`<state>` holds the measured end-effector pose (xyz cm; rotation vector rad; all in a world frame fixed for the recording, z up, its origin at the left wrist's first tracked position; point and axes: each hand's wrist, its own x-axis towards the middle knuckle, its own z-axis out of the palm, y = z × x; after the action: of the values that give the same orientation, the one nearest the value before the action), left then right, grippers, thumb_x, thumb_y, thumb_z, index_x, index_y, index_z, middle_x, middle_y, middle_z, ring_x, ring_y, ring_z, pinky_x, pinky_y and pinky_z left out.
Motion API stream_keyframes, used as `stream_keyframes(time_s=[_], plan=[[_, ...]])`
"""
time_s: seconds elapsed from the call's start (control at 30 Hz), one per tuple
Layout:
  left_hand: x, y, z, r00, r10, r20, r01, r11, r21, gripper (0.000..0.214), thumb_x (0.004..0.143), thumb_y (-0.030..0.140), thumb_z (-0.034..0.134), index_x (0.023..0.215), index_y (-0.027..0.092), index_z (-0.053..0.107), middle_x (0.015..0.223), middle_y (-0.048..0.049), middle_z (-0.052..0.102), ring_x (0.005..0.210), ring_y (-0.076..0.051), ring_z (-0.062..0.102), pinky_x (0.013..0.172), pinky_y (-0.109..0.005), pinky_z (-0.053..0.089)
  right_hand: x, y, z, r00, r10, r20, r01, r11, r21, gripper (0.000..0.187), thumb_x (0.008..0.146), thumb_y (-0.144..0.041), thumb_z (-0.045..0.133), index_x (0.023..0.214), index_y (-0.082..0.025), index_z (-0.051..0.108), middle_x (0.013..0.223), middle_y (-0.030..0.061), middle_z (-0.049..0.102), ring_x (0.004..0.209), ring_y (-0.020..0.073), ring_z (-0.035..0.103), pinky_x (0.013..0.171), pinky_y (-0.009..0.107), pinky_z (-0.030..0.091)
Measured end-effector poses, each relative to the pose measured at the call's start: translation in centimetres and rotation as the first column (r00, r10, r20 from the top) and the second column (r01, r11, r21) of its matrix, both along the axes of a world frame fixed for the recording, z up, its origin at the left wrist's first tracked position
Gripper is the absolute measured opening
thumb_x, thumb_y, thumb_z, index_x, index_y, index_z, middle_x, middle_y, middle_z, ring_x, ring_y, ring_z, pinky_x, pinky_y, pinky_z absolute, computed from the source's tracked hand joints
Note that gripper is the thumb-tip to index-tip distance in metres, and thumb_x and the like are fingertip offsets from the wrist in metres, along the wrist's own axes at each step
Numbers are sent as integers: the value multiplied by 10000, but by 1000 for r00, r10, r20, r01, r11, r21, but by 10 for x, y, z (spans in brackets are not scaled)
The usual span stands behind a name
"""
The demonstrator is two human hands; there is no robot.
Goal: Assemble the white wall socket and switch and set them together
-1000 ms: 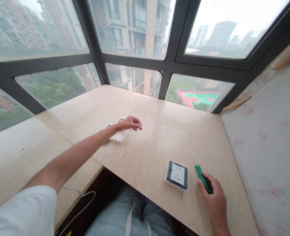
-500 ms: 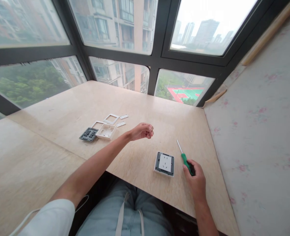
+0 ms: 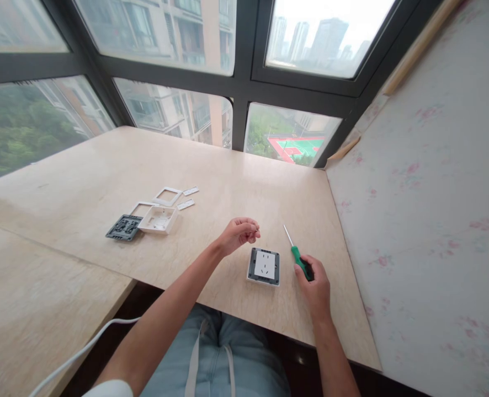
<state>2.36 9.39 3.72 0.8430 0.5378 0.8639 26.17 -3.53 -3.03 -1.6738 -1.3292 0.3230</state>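
My left hand (image 3: 241, 234) is closed in a pinch, a small screw (image 3: 256, 229) between thumb and forefinger; it is barely visible. Just below and to the right of that hand, a wall socket (image 3: 265, 266) lies face up on its white box, its dark grey frame showing around the white plate. My right hand (image 3: 315, 281) is wrapped around the green and black handle of a screwdriver (image 3: 296, 253). The metal shaft points away from me and to the left, apart from the socket.
Farther left on the table (image 3: 211, 193) lie a white mounting box (image 3: 158, 219), a dark grey socket insert (image 3: 124, 227), a white frame (image 3: 168, 196) and small white strips (image 3: 186, 204). A papered wall (image 3: 414, 231) bounds the right, windows the back. A white cable (image 3: 87, 346) runs at lower left.
My left hand has come nearer to the socket, still pinching the screw. The right hand keeps hold of the screwdriver beside the socket. The whole view has shifted, with the scene moving left.
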Motion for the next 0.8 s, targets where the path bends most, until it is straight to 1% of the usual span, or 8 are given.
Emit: stream_keyframes(time_s=[0.13, 0.23, 0.37, 0.47, 0.5, 0.57, 0.63, 0.8], plan=[[-11, -7, 3, 998, 55, -28, -55, 998, 18, 171, 664, 235, 789, 757, 98, 747, 714, -89, 756, 552, -91, 603, 568, -218, 444, -1, 0, 2, 1000, -1, 0, 1, 1000, 4, 294, 858, -391, 600, 1077, -203, 655, 1094, 102, 676, 1038, 267, 629, 964, 468, 498], [-17, -15, 7, 997, 78, -15, -78, 997, 13, 183, 668, 227, 793, 798, 99, 773, 767, -102, 778, 586, -106, 641, 604, -225, 489, -1, 0, 2, 1000, -3, -2, 3, 1000, -1, 295, 855, -388, 601, 1076, -201, 656, 1104, 106, 678, 1050, 270, 630, 975, 472, 496], [-20, -25, 10, 994, 105, 33, -105, 994, -8, 227, 698, 215, 793, 894, 103, 777, 811, -102, 791, 617, -121, 683, 640, -231, 520, -2, -1, 3, 1000, -15, -2, 15, 1000, -10, 294, 852, -382, 602, 1076, -200, 656, 1112, 108, 681, 1059, 271, 631, 984, 477, 494], [-22, -31, 11, 991, 115, 65, -114, 993, -21, 302, 739, 228, 804, 1017, 123, 748, 866, -103, 797, 658, -136, 715, 651, -230, 525, -2, -1, 4, 1000, -16, 0, 16, 1000, -7, 289, 856, -378, 602, 1078, -200, 655, 1113, 106, 680, 1061, 270, 631, 986, 481, 493], [-22, -34, 11, 990, 117, 73, -116, 993, -23, 307, 748, 234, 811, 1027, 134, 734, 890, -106, 799, 673, -142, 724, 654, -232, 527, -2, -2, 5, 1000, -15, -1, 15, 1000, -7, 289, 856, -378, 605, 1078, -200, 655, 1112, 106, 680, 1061, 270, 630, 985, 483, 494], [-23, -38, 12, 989, 122, 84, -120, 993, -23, 273, 759, 249, 826, 983, 146, 709, 932, -112, 798, 697, -151, 735, 661, -238, 528, -2, -2, 6, 1000, -18, -5, 18, 1000, -9, 288, 855, -378, 611, 1075, -198, 654, 1107, 106, 679, 1055, 269, 630, 979, 484, 496], [-24, -43, 13, 988, 131, 82, -131, 991, -13, 239, 762, 270, 838, 900, 144, 688, 933, -111, 797, 700, -151, 735, 660, -240, 525, -3, -2, 6, 1000, -21, -8, 21, 1000, -10, 285, 853, -375, 612, 1073, -199, 654, 1106, 105, 678, 1053, 268, 629, 976, 483, 497], [-26, -55, 18, 981, 187, 45, -190, 979, 79, 264, 730, 328, 872, 812, 139, 708, 883, -91, 791, 718, -145, 723, 676, -239, 515, -3, -2, 8, 1000, -14, -9, 14, 1000, -10, 276, 853, -360, 609, 1074, -201, 653, 1099, 100, 677, 1045, 262, 627, 976, 476, 496]])
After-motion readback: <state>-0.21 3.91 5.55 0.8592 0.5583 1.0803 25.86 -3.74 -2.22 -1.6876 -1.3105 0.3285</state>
